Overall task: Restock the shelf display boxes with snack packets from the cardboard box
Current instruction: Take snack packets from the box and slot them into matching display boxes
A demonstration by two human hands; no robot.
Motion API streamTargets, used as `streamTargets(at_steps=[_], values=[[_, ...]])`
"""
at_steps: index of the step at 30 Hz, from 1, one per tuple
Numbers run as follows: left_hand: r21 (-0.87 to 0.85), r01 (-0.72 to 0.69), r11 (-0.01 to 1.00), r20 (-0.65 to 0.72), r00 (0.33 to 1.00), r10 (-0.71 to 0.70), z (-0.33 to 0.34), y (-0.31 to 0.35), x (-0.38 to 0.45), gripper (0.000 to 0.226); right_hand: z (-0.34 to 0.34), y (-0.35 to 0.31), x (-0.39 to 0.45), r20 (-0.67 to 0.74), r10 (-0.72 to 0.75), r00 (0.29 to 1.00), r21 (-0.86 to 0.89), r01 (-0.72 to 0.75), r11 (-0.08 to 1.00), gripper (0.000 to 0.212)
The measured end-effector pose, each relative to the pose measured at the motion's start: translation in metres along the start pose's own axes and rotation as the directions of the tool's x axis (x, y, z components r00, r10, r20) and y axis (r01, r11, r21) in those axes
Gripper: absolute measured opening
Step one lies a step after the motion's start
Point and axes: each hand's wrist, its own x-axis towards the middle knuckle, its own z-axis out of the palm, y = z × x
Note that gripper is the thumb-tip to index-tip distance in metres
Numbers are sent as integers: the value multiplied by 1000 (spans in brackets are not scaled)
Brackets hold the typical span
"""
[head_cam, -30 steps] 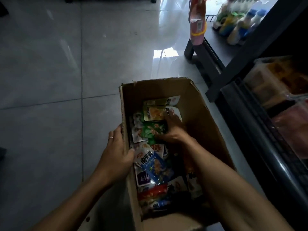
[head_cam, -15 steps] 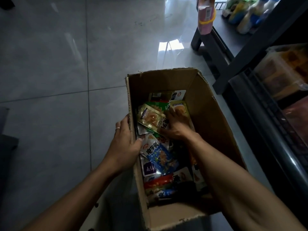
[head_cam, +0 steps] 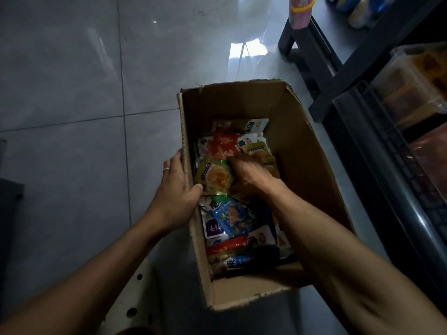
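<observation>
You are early in the restock, by the look of it: the open brown corrugated cardboard box (head_cam: 302, 165) on the glossy grey floor tiles (head_cam: 72, 93) is well stocked with flat, shiny foil snack packets (head_cam: 232, 216). Your left hand (head_cam: 173, 189) grips its ragged left wall, thumb inside. Your right hand (head_cam: 251, 175) curls its fingers among the packets beside a crinkly yellow-green packet (head_cam: 215, 176); what it pinches you cannot tell. The clear plastic display boxes (head_cam: 416, 88) on the dark metal shelf at right await filling.
</observation>
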Motion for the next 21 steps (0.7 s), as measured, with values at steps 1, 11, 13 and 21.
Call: streamTargets(at_steps=[1, 11, 13, 21], values=[[1, -1, 1000, -1, 1000, 1, 0, 0, 0, 73, 0, 1, -5, -1, 10, 1000, -4, -10, 1000, 69], [-18, 36, 999, 16, 999, -36, 4, 0, -6, 67, 0, -15, -30, -46, 164, 985, -89, -167, 982, 25], [-14, 46, 999, 18, 999, -45, 3, 0, -8, 68, -4, -15, -31, -28, 208, 978, -74, -209, 975, 22], [8, 53, 999, 19, 998, -53, 7, 3, -14, 65, -24, 0, -42, 157, 257, 954, 641, -296, 708, 31]])
